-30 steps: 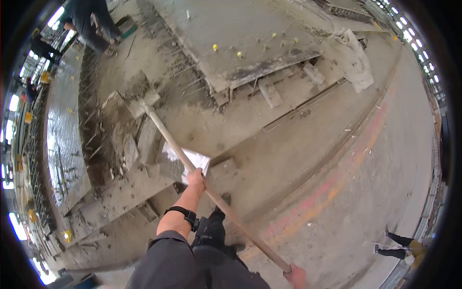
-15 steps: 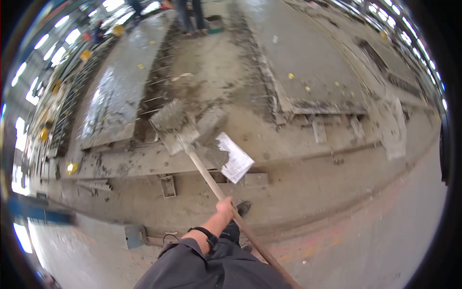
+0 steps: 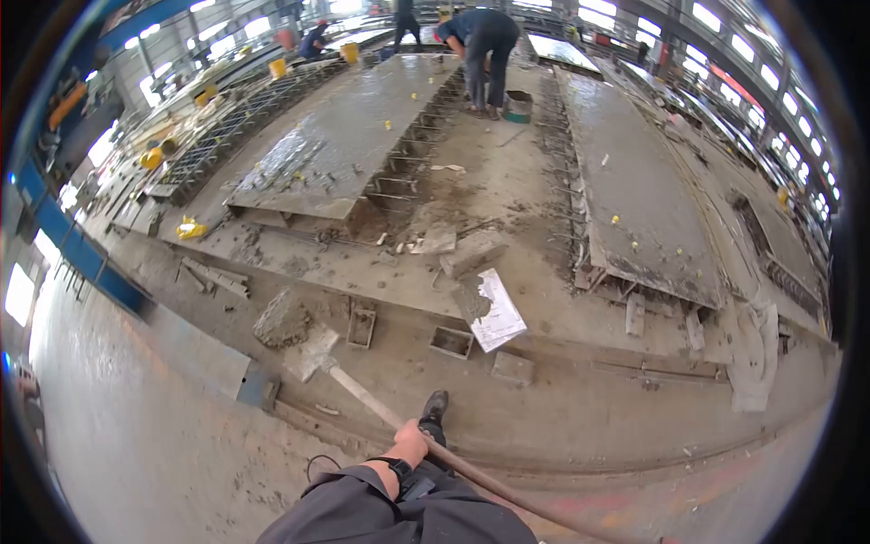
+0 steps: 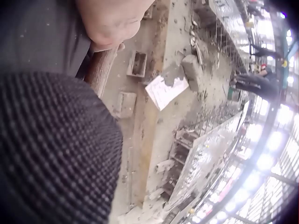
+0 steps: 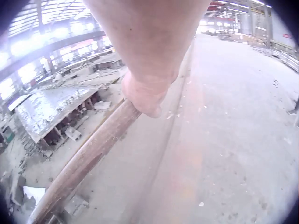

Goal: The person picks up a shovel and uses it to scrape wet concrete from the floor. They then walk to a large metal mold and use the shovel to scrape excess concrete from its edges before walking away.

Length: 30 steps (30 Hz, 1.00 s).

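Observation:
A long-handled shovel (image 3: 318,350) slants across the head view, its blade out to the left with a heap of wet grey concrete (image 3: 284,319) on it. My left hand (image 3: 412,442) grips the wooden handle (image 3: 367,399) partway along. That hand (image 4: 112,23) also shows at the top of the left wrist view, wrapped over the handle (image 4: 102,70). Near the handle's other end, my right hand (image 5: 147,93) holds the shaft in the right wrist view. In the head view this hand is almost wholly cut off at the bottom edge.
Two wide concrete slabs (image 3: 335,136) (image 3: 634,172) with protruding bars flank a dirty strip. A person (image 3: 489,54) bends over there beside a bucket (image 3: 517,107). A torn white sheet (image 3: 498,313), blocks (image 3: 473,254) and open steel boxes (image 3: 361,328) lie near my foot (image 3: 436,406). A blue beam (image 3: 82,245) stands left.
The loaded shovel has swung left and back, away from the strip between the slabs to over the floor near the ledge. My view has turned and lifted; both hands stay on the handle.

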{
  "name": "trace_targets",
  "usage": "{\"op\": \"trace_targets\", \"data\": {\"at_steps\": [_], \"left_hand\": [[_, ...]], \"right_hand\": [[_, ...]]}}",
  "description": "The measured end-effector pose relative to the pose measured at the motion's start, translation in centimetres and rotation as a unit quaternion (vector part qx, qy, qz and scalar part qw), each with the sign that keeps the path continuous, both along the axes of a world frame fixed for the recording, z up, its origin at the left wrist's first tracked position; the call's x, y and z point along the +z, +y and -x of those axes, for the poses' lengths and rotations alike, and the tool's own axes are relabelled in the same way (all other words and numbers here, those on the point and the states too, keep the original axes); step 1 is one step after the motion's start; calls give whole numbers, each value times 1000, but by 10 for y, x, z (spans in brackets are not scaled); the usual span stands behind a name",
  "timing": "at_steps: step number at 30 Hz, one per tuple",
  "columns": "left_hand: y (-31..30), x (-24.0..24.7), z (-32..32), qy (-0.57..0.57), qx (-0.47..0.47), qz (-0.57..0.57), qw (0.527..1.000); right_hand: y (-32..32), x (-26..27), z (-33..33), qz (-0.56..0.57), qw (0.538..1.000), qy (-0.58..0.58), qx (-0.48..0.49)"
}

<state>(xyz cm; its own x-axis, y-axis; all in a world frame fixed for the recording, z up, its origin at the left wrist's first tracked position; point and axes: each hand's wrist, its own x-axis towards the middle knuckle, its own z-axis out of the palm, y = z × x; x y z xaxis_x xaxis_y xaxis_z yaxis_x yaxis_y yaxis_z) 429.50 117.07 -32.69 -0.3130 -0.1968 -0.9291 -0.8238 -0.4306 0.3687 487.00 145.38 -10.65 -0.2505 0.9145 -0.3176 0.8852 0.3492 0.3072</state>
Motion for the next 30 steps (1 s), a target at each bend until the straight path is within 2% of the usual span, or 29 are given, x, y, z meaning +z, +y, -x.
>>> {"op": "trace_targets", "data": {"at_steps": [1,3,5,7,9,10,11,13,14,16,17,21,22,23,25,26,27,28,29,30], "left_hand": [[-13,1,3,-1,9,0,1000],[-38,-2,10,6,55,11,998],[-67,-13,20,-18,-8,39,999],[-104,-46,31,29,65,-48,996],[-142,-54,40,20,63,-63,996],[-159,-71,46,-3,174,-46,984],[-180,-80,43,-7,179,-43,983],[-212,-77,47,43,-58,62,995],[-222,-72,53,39,-47,64,996],[-239,-62,65,-4,190,-37,981],[-249,-62,69,-5,204,-37,978],[-275,-75,77,63,17,38,997],[-275,-70,87,33,146,7,989],[-270,-59,98,5,275,-27,961],[-267,-59,112,-20,342,-39,939],[-267,-71,111,-14,345,-26,938],[-257,-52,112,18,292,-21,956],[-248,-43,117,27,367,-34,929],[-246,-44,114,21,321,-54,945],[-239,-31,118,12,352,-67,934]], "right_hand": [[11,21,39,16,1000,7,5],[36,26,84,8,998,42,39],[69,14,125,-10,989,116,91],[102,-1,167,-89,938,127,311],[118,-12,224,-75,932,110,337],[122,-14,256,-64,934,106,336],[118,-10,292,-52,935,101,336],[112,-6,364,-39,929,89,358],[110,-2,401,-29,922,78,378],[105,5,473,-16,910,61,410],[104,7,509,-10,902,47,428],[99,14,644,-27,868,59,492],[95,20,676,-25,857,53,512],[95,28,708,-24,843,50,535],[91,43,767,-43,824,48,563],[86,48,792,-52,813,37,579],[84,52,815,-52,806,48,588],[85,57,835,-52,794,44,604],[84,63,854,-52,783,39,618],[78,71,870,-52,780,37,623]]}}
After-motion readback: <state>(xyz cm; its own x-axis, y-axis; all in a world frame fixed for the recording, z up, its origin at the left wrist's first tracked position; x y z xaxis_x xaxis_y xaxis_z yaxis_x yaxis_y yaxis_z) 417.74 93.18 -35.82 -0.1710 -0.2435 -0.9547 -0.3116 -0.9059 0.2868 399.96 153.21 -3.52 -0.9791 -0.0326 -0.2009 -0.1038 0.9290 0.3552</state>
